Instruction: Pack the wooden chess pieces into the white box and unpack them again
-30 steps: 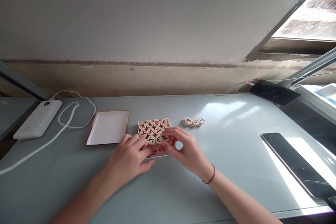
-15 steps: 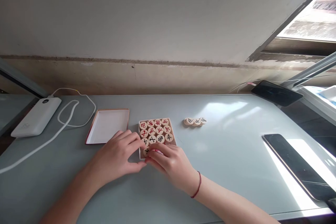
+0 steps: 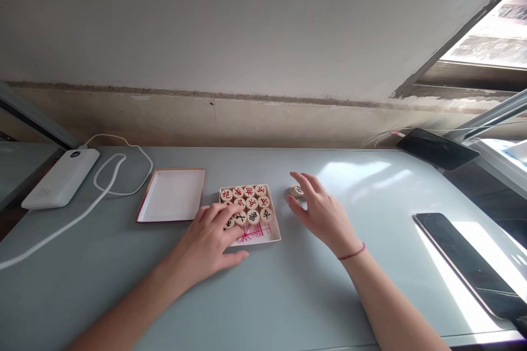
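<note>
A shallow white box [image 3: 276,237] holds rows of round wooden xiangqi pieces [image 3: 253,216], marked in red and black. Along its front, a strip of the floor with red printed lines shows. My left hand [image 3: 214,238] rests over the box's left front corner, fingers spread across the edge pieces and thumb apart; what lies under the palm is hidden. To the right of the box, my right hand [image 3: 323,211] hovers with thumb and fingers apart at a few loose xiangqi pieces [image 3: 295,190]. One piece shows at the fingertips, and the others are covered by the hand.
Left of the box lies a white-lined lid [image 3: 175,194]. A white power bank [image 3: 61,180] with a looping white cable [image 3: 107,189] sits farther left. One dark phone [image 3: 465,263] lies at the right; another phone [image 3: 436,148] is at the back right by the wall.
My right hand has left the front of the box and moved right to the loose pieces. My left hand has shifted right over the box's corner. The printed floor strip is now uncovered.
</note>
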A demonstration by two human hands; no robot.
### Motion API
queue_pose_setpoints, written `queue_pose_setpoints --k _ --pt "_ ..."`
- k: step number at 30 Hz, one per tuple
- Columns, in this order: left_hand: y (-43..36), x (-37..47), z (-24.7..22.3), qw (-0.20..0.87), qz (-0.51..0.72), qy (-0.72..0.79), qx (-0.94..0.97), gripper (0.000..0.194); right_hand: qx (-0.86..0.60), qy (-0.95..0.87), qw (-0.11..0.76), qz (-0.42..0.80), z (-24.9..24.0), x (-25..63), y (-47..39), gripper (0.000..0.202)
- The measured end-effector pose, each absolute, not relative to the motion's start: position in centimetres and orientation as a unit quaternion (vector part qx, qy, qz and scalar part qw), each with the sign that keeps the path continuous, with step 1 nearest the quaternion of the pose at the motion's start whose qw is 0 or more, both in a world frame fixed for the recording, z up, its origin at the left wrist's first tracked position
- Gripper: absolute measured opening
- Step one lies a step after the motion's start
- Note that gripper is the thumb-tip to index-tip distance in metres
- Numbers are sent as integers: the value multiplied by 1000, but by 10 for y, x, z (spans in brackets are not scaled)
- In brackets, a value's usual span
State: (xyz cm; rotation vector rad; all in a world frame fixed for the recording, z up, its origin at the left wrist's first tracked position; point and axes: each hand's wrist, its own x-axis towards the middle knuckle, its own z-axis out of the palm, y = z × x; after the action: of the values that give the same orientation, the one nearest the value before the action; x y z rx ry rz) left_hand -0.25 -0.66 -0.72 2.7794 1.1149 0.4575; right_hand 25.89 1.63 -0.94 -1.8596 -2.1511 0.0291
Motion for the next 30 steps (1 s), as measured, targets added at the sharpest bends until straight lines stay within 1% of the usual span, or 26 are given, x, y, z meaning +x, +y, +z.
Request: queue_pose_setpoints --k 3,6,8,11,13,14,15,17,21,25,30 --pt "-7 -2 -8 58 148 369 916 13 -660 -745 94 23 -15 266 20 37" --pt "-7 -1 -6 64 162 362 916 16 -655 -748 98 40 -18 268 22 29" --pt "-7 0 -4 61 187 356 913 21 -649 -747 135 49 -17 265 21 26" --pt "-8 4 -2 43 237 363 900 26 -612 -741 257 96 -11 251 13 22" --pt "-10 9 -2 32 268 371 888 30 -570 -724 336 194 -6 235 4 21" --pt "-11 11 -3 32 280 374 883 33 -548 -712 356 257 -4 226 -1 21" --pt "-11 13 -4 36 289 376 880 36 -528 -699 368 312 -2 217 -7 21" --pt "-12 16 -7 51 299 380 874 38 -502 -680 374 382 1 205 -16 20" --pt "-12 18 -9 57 304 386 869 29 -488 -660 364 439 -1 199 -22 21" --pt "-10 16 -6 74 308 375 871 26 -478 -642 352 485 -3 204 -21 22" --pt "-10 13 -4 104 296 387 867 16 -478 -612 390 496 0 209 -16 19"
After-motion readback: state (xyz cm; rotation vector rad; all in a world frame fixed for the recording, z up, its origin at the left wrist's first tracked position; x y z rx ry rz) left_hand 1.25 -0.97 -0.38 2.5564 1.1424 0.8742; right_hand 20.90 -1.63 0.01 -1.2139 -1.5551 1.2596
